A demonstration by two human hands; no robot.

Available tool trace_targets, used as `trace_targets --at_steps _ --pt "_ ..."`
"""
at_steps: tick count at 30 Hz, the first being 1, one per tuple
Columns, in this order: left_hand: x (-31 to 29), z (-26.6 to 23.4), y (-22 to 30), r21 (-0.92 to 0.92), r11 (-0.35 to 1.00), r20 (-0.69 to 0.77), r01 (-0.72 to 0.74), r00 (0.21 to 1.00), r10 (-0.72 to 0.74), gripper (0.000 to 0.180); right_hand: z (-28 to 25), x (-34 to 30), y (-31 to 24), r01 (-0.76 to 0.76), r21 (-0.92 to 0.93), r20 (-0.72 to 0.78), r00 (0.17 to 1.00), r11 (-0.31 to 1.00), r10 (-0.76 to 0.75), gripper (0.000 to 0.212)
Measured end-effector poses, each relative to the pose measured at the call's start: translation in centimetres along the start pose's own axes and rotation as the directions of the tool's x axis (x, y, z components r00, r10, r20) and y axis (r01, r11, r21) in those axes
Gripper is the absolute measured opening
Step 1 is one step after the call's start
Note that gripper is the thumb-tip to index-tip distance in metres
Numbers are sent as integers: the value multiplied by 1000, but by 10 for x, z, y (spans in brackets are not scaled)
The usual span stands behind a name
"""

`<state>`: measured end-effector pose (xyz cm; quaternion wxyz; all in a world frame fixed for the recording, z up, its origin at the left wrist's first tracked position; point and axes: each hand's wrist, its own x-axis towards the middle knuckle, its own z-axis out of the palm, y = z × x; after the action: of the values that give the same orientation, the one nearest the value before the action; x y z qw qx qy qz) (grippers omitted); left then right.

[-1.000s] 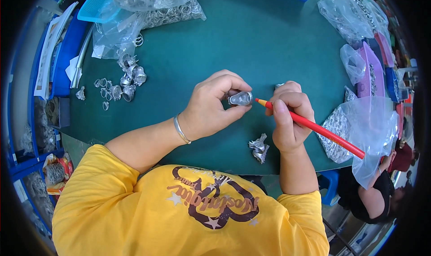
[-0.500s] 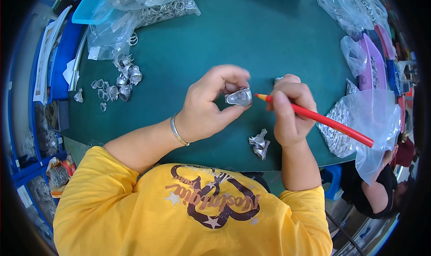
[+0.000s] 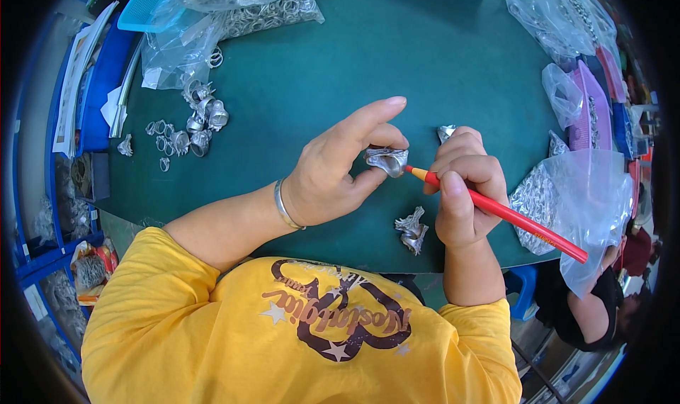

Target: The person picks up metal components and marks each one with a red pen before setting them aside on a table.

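Between the thumb and fingers of my left hand is a silver ring, with my index finger stretched out above it. My right hand grips a red marking pencil, its tip at the right edge of the ring; I cannot tell whether they touch. Another silver piece shows beyond the curled fingers of the right hand, partly hidden by them. Below the two hands, near the table's front edge, lie a few silver rings close together.
Loose silver rings are grouped at the left of the green table. Plastic bags of rings lie at the back left beside a light-blue basket. On the right are more filled bags and a pink basket. Another person sits at lower right.
The ring has been turned in my left fingers, and the index finger has lifted and straightened. The pencil tip has come up to the ring.
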<state>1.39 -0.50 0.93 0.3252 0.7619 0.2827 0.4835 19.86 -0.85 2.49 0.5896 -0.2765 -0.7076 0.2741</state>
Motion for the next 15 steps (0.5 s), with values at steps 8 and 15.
trace_targets --at_steps 8,15 --pt "0 1 1 22 1000 25 -13 1000 12 77 -2 0 -1 -24 -82 44 999 996 28 7" --pt "-3 3 -6 -331 912 14 242 968 -251 63 -3 -2 3 -130 -2 -129 983 992 128 5"
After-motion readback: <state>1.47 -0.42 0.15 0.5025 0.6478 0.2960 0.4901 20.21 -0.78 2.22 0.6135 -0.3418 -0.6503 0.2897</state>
